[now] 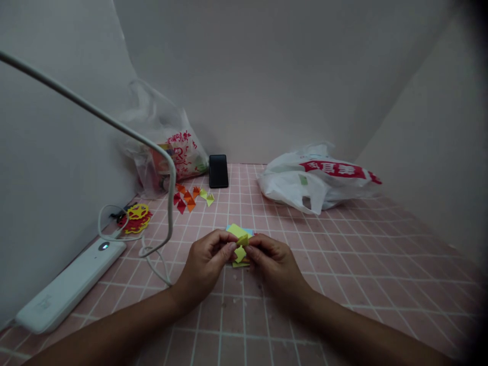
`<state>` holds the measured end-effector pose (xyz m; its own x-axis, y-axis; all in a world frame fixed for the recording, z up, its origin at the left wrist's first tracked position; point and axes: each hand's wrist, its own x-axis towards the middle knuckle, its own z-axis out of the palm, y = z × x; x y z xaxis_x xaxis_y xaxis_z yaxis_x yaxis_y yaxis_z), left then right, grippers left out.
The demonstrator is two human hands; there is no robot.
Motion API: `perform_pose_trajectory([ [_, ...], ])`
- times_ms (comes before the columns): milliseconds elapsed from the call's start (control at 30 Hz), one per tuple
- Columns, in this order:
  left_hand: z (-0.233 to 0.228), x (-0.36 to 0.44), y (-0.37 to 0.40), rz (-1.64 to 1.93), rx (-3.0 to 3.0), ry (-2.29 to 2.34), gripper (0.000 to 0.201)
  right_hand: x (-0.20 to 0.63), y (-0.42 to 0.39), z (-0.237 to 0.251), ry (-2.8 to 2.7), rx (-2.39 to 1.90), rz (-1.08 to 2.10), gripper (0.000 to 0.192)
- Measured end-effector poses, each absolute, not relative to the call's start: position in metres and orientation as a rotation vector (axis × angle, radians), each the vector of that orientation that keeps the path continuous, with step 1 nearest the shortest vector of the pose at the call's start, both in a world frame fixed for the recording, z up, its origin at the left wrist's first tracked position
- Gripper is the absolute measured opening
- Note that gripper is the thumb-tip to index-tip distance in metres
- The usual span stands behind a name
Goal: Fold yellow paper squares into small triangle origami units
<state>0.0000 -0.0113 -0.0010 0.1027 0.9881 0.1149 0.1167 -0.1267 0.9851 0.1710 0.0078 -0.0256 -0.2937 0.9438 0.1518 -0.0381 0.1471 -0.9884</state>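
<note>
Fingertips of left hand and right hand pinched together on one small folded yellow paper piece, held just above the pink grid table. More yellow folded pieces under and between the fingers, count not clear, resting on a small stack of coloured paper squares, yellow on top, blue edge showing beneath.

Taking the held piece as landmark: beyond it and to the left, loose cluster of folded triangles, roughly five red-orange and two yellow-green. Further left, pile of red and yellow cut-outs, count unclear. Near left, one white desk lamp base with lit button, its thin arm arching overhead, white cable looped beside. Far back left, one clear plastic bag with red print, holding coloured packets, contents hard to read. Straight back, one black phone leaning on the wall. Back right, one white plastic bag with red band, lying slumped, contents hidden
</note>
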Motion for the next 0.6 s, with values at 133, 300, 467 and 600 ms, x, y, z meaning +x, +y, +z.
perform_pose_trajectory([
  [133, 0.0028, 0.0002, -0.0123, 1.149, 1.446, 1.149, 0.017, 0.1736, 0.0085, -0.0248, -1.650, -0.935, 1.099, 0.012],
  [300, 0.0057, 0.0001, -0.0107, 1.097, 1.364, 1.115, 0.024, 0.1778, 0.0108, -0.0212, -1.892, -0.895, 0.763, 0.016],
  [467, 0.0009, 0.0003, -0.0085, 1.079, 1.198, 1.066, 0.023, 0.1806, 0.0109, -0.0228, -2.047, -0.876, 0.543, 0.020],
  [600, -0.0030, 0.0008, -0.0074, 1.030, 1.022, 1.010, 0.023, 0.1808, 0.0107, -0.0232, -2.079, -0.882, 0.513, 0.021],
])
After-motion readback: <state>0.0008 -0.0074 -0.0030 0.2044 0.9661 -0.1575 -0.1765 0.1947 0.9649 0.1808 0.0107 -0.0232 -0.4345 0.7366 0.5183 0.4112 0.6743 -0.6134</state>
